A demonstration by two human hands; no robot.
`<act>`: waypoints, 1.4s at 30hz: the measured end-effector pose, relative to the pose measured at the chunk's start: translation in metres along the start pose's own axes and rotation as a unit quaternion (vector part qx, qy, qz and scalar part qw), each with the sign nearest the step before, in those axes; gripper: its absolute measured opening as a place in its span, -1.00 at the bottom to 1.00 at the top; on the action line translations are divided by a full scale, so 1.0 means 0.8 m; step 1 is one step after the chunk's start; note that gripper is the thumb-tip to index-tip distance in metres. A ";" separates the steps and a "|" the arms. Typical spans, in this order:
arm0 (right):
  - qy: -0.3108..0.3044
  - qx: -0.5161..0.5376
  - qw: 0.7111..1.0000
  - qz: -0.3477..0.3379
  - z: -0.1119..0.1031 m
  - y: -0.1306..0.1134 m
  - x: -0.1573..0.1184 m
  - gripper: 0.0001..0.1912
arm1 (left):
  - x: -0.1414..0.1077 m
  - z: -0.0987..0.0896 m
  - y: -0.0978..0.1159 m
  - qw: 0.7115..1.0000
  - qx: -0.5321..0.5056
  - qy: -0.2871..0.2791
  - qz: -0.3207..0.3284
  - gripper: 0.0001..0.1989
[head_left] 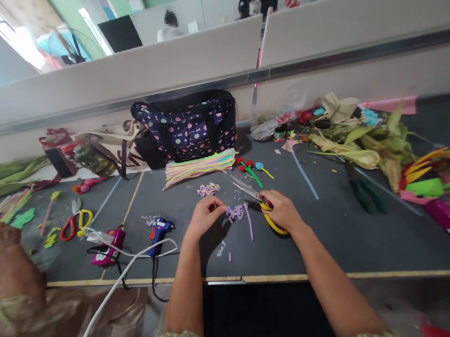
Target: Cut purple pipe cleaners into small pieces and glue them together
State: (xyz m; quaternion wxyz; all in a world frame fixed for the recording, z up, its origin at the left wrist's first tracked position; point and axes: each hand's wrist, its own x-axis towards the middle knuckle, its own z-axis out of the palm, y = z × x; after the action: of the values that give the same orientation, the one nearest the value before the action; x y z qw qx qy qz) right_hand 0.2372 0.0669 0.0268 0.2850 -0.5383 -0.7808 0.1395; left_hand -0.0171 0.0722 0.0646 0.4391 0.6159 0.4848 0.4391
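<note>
In the head view my right hand is wrapped round the yellow handles of a pair of scissors. The blades are apart and point up and left. My left hand has its fingers curled together just left of a small heap of purple cut pieces. Whether something small is between those fingertips, I cannot make out. A longer purple pipe cleaner lies between the heap and the scissors. Behind my hands are a pile of pale cut bits and a bundle of pastel pipe cleaners.
A blue glue gun and its white cable lie to the left, near a magenta power strip. Pliers and dried husks are on the right. A dotted bag stands behind. Another person's hand is far left.
</note>
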 end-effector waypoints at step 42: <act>0.083 0.034 0.996 0.003 0.002 0.003 -0.002 -0.70 | 0.077 -0.018 -0.043 0.841 0.532 0.090 -0.040 -0.79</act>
State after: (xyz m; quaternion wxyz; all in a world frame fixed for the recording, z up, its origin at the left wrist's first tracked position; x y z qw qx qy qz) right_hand 0.2385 0.0667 0.0234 0.3662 -0.5400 -0.7479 0.1218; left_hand -0.0295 0.1390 0.0418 0.0156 0.6927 0.7056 0.1486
